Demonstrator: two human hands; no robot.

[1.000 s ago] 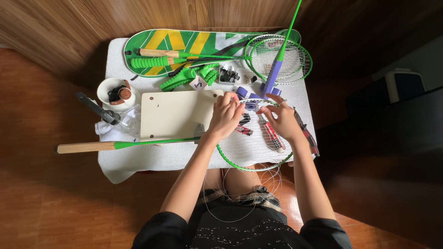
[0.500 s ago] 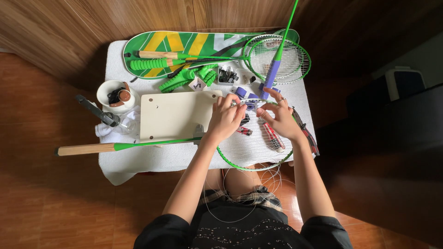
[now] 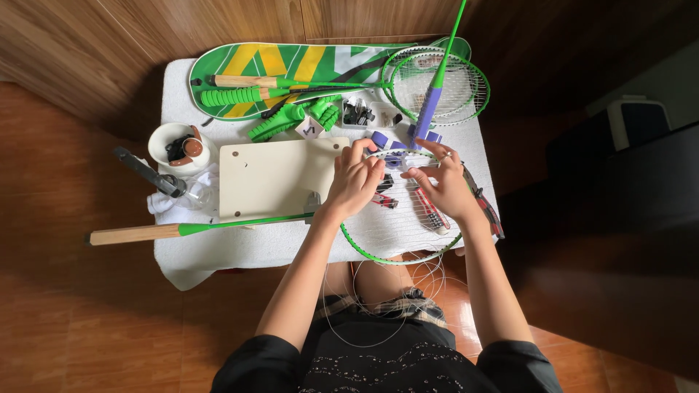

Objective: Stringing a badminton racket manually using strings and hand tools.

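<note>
A green-framed racket head [image 3: 397, 244] with loose pale strings is held flat on the white cloth-covered table [image 3: 240, 251]. Its upper rim is pinched by the left hand [image 3: 354, 183] and right hand [image 3: 440, 185]. Two more strung rackets [image 3: 437, 84] lie on a glossy green-yellow cover [image 3: 291, 62].

free: cream board [image 3: 273, 178] top | blocked: green grips [image 3: 295, 120], clip tray [image 3: 358, 113]
</note>
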